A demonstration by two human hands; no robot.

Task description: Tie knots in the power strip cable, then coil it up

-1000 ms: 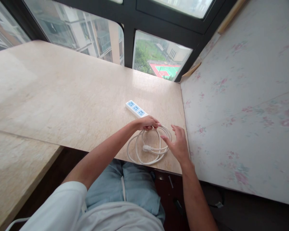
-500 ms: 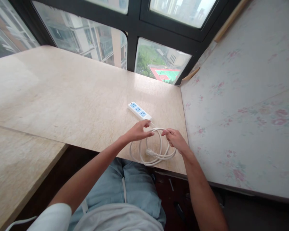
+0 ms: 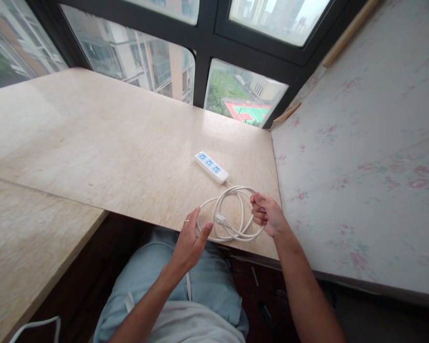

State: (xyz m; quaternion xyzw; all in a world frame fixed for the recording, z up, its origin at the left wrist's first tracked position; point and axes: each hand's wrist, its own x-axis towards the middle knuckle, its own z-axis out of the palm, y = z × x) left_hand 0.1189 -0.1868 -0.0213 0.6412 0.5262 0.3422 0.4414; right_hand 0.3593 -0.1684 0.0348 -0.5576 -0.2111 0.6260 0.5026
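A white power strip [image 3: 211, 167] with blue socket faces lies on the stone ledge, and its white cord [image 3: 241, 209] is looped loosely in front of it. The white plug [image 3: 220, 219] rests inside the loops. My right hand [image 3: 268, 213] is closed around the right side of the coiled cord. At the left edge of the loops is my left hand [image 3: 191, 240], thumb and fingers apart, a ring on one finger. It is beside the cord; whether it touches the cord I cannot tell.
The pale stone ledge [image 3: 128, 143] runs along dark-framed windows [image 3: 200, 62]. A flowered wall [image 3: 361, 166] closes off the right side. Another stone slab [image 3: 32, 233] is at the lower left, with a white cable [image 3: 39, 324] below it.
My left hand has come back from beside the power strip to the left edge of the coil. My right hand, still on the cord, has shifted slightly right and nearer to me.
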